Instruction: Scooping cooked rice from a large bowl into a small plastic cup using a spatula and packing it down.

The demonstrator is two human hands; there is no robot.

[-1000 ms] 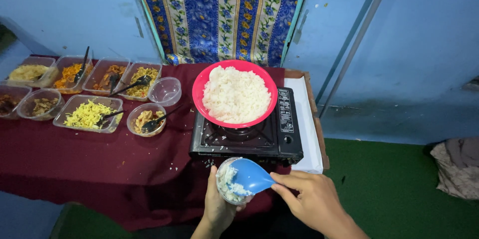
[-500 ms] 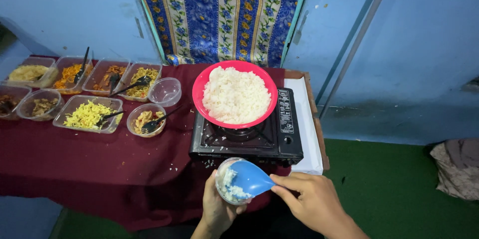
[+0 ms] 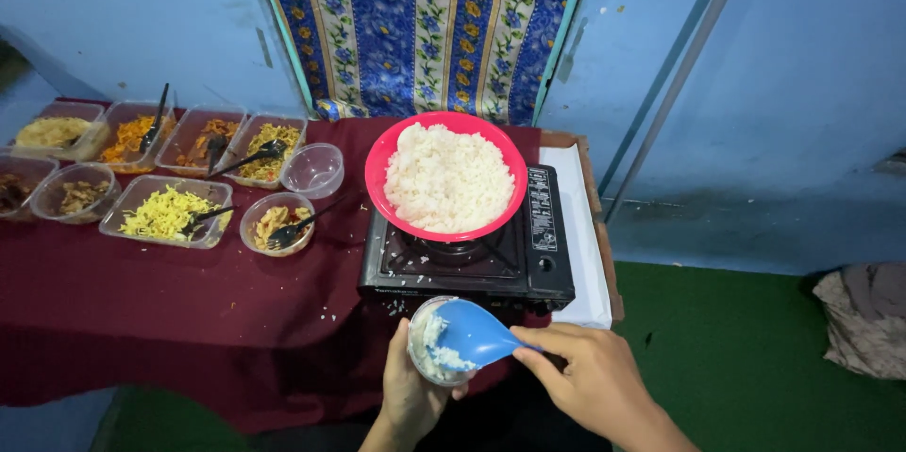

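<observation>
My left hand (image 3: 412, 393) holds a small clear bowl (image 3: 429, 343) with a little white rice in it, just in front of the stove. My right hand (image 3: 590, 376) grips the handle of a blue rice spoon (image 3: 472, 334), whose scoop rests over the bowl's mouth. Behind them a red bowl (image 3: 446, 175) heaped with white rice sits on a black portable gas stove (image 3: 472, 254).
A table under a maroon cloth (image 3: 189, 320) carries several clear containers of food, some with black spoons, such as yellow shreds (image 3: 165, 211), plus an empty clear bowl (image 3: 313, 170). A floral curtain (image 3: 415, 27) hangs behind. Green floor lies to the right with a crumpled cloth (image 3: 864, 315).
The blue spoon has shifted slightly over the small bowl; both hands stay in nearly the same place.
</observation>
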